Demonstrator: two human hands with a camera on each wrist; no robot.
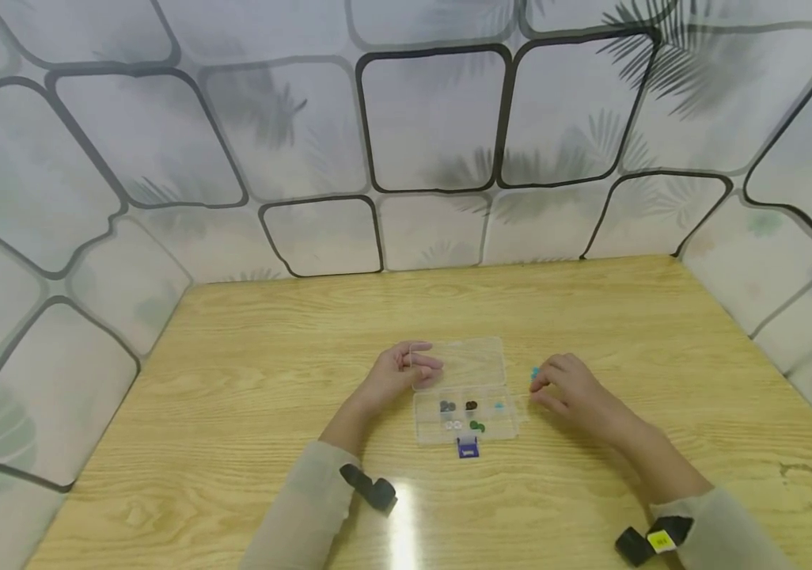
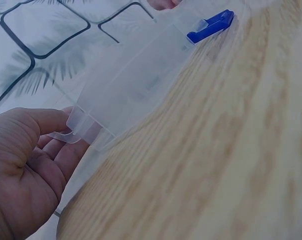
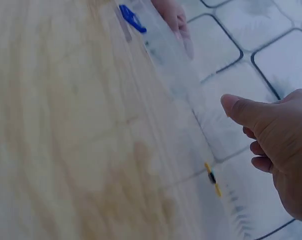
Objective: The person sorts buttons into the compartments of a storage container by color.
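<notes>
A clear plastic compartment box (image 1: 429, 431) stands with its lid (image 1: 473, 364) raised at the back. In its compartments lie small grey pieces (image 1: 447, 406), dark pieces (image 1: 471, 405), white pieces (image 1: 453, 425), green pieces (image 1: 476, 426) and a light-blue piece (image 1: 499, 405). My left hand (image 1: 406, 370) holds the lid's left edge, thumb in front and fingers behind, as the left wrist view shows. Right of the box, my right hand (image 1: 577, 393) is beside light-blue pieces (image 1: 535, 372), fingers bent. Whether it pinches a small piece I cannot tell.
A blue clip (image 1: 468, 448) sticks out at the box's front edge. The box stands on a wood-grain table (image 1: 292, 332), with patterned cloth (image 1: 434, 119) hanging along its back and sides. Black wrist straps (image 1: 370, 487) cross both sleeves.
</notes>
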